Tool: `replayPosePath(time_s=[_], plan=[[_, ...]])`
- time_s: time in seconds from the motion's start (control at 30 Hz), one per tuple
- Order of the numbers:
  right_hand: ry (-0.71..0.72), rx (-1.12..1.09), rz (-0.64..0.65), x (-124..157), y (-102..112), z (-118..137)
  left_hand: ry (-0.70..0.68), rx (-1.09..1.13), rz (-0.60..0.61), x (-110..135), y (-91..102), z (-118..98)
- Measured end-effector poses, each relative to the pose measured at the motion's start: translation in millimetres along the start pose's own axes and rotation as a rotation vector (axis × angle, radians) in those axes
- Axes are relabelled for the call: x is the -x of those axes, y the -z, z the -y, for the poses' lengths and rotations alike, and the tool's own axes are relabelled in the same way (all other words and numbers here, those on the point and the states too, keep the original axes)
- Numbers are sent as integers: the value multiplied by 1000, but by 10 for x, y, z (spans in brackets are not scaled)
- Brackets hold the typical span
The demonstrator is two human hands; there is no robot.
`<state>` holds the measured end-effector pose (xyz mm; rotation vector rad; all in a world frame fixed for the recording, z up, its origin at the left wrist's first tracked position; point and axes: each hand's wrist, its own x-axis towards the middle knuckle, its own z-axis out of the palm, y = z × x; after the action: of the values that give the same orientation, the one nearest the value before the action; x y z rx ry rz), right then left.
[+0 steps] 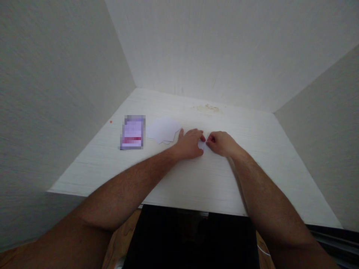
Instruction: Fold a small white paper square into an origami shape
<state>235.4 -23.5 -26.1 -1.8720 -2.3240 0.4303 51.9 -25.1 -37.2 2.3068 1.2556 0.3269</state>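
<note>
On the white table, a small piece of white paper [201, 145] lies between my two hands. My left hand [189, 145] rests over its left side, thumb and fingers bent around it and holding it against the surface. Close at the paper's right edge is my right hand [223, 143], its fingers curled in and the tips pressed together. Whatever those fingertips pinch is too small to tell. Left of my left hand, several white paper sheets [164, 129] lie loosely overlapped, with one fingertip near their right edge.
A blurred-out purple and white item with a red band [132, 131] lies at the left. Beyond it is a tiny orange dot [111, 121]. Walls enclose the table [196, 183] at the back and sides. Brownish marks [207, 108] show near the back wall. Something black [190, 239] is below the front edge.
</note>
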Motion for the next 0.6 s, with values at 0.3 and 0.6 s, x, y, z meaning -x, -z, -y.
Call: replayPosePath(time_s=[0.3,0.6], plan=[[-42,-53,11,-22,10,21,-3,-12,4,3,10,-3],[-146,-103,-36,-64,-14,-1,-9,3,15,28,46,-43]])
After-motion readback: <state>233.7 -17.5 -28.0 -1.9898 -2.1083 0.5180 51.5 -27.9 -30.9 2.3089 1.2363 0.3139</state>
